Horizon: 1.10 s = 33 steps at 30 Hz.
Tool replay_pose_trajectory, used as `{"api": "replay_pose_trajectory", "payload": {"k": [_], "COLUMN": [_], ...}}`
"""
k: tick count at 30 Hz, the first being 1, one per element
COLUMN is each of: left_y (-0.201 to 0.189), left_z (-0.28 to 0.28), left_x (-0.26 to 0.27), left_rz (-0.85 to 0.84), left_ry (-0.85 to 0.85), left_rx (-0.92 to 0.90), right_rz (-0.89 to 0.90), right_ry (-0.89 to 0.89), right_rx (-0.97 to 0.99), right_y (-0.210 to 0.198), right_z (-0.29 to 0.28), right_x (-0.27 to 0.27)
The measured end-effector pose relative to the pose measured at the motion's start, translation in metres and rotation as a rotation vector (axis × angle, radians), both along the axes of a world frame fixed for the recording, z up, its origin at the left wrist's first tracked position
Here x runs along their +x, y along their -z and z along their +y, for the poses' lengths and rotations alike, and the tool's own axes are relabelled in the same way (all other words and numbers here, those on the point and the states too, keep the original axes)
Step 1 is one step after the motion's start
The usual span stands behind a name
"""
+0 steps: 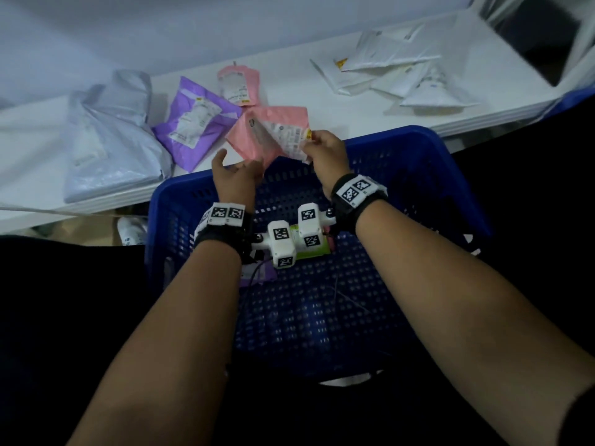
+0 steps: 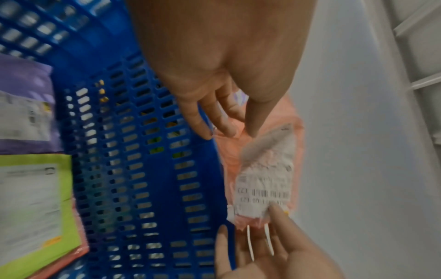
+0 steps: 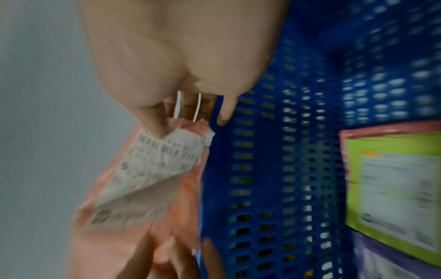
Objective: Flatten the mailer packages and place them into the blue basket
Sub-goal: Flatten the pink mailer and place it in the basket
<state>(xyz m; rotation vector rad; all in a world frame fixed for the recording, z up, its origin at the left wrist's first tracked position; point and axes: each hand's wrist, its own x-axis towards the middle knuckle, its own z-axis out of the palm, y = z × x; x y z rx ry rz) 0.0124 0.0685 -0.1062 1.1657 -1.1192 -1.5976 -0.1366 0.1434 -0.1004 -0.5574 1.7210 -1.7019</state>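
Note:
A pink mailer (image 1: 273,133) with a crumpled white label hangs over the far rim of the blue basket (image 1: 418,149). My right hand (image 1: 310,141) pinches its right corner between thumb and fingers (image 3: 155,120). My left hand (image 1: 238,164) is open, its straight fingertips (image 2: 214,128) touching the pink mailer (image 2: 262,169) at the opposite end. Inside the basket lie a green mailer (image 2: 35,207) and a purple mailer (image 2: 26,94), both flat on the floor and partly hidden by my wrist cameras in the head view.
On the white table (image 1: 322,101) behind the basket lie a large grey mailer (image 1: 109,140), a purple mailer (image 1: 193,120), a small pink mailer (image 1: 236,85) and several white mailers (image 1: 396,72). A dark object (image 1: 541,37) stands at the far right.

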Motion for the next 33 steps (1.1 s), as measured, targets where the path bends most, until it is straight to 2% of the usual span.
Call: {"api": "replay_pose_trajectory", "payload": {"k": [2,5,8,15,20,23,29,33], "left_y": [0.005,0.011,0.021,0.061,0.122,0.153,0.197,0.235], "left_z": [0.005,0.015,0.022,0.036,0.043,0.038,0.014,0.003], "left_x": [0.007,0.017,0.024,0.019,0.027,0.029,0.022,0.016], "left_rz": [-0.079,-0.248,-0.282,-0.352,-0.576,-0.685,-0.731,-0.898], "left_ry": [0.029,0.095,0.111,0.253,0.189,0.246,0.21,0.308], "left_rx": [0.025,-0.049,-0.069,0.268,0.318,0.308,0.289,0.225], "right_rz": [-0.056,-0.173,-0.219,-0.304,-0.079,0.021,0.016,0.045], "right_ry": [-0.004,0.005,0.014,-0.053,-0.127,-0.178,-0.143,-0.105], "right_rx": [0.005,0.019,0.075,0.251,0.523,0.633,0.724,0.734], "right_y": [0.008,0.017,0.034,0.093,0.132,0.162,0.223,0.25], "right_z": [0.014,0.035,0.047,0.069,0.07,0.062,0.043,0.031], "right_x": [0.0,-0.004,-0.011,-0.016,-0.015,-0.01,-0.005,-0.005]}}
